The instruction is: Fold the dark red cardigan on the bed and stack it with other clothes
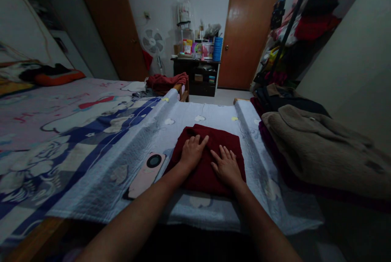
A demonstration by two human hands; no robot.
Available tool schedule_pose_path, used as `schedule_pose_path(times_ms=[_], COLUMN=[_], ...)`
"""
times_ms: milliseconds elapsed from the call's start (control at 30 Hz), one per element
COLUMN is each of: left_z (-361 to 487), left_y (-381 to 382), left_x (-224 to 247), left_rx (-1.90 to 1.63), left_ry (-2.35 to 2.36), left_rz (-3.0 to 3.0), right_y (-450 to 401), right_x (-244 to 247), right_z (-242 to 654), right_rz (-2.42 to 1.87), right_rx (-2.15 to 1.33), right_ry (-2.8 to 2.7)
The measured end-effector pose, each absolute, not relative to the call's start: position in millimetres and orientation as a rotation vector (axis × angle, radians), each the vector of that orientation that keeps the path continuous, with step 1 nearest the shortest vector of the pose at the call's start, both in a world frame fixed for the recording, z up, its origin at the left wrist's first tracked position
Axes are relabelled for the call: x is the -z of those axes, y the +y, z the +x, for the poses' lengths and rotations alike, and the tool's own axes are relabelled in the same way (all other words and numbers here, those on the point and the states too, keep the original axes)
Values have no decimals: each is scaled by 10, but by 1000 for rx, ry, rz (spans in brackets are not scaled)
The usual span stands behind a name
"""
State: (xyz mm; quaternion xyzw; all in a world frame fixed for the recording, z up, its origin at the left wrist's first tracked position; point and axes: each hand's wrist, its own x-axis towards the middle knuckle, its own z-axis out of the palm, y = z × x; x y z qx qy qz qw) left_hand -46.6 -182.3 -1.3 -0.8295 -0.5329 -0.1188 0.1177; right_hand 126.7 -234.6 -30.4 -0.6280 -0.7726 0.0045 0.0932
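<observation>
no legible text or labels

A bed [214,209] covered by a pale quilted sheet [100,188] fills the lower middle of the frame. On it lie a folded dark red cloth [210,135] at centre, a pink phone [146,174] just left of it, and a tan coat [317,148] at the right edge.
</observation>
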Motion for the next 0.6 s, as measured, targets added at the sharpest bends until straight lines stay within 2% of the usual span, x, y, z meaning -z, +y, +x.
schedule_pose_path(times_ms=[167, 600], left_z=[-449, -569], left_y=[-1767, -1884], left_x=[118, 190], left_rx=[329, 206], left_ry=[-1019, -1120], left_rz=[-2648, -2660], right_y=[-2343, -2332], right_x=[296, 359], right_z=[1270, 1274], right_rz=[-1844, -1858], right_rx=[-4, 18], right_ry=[-2307, -2287])
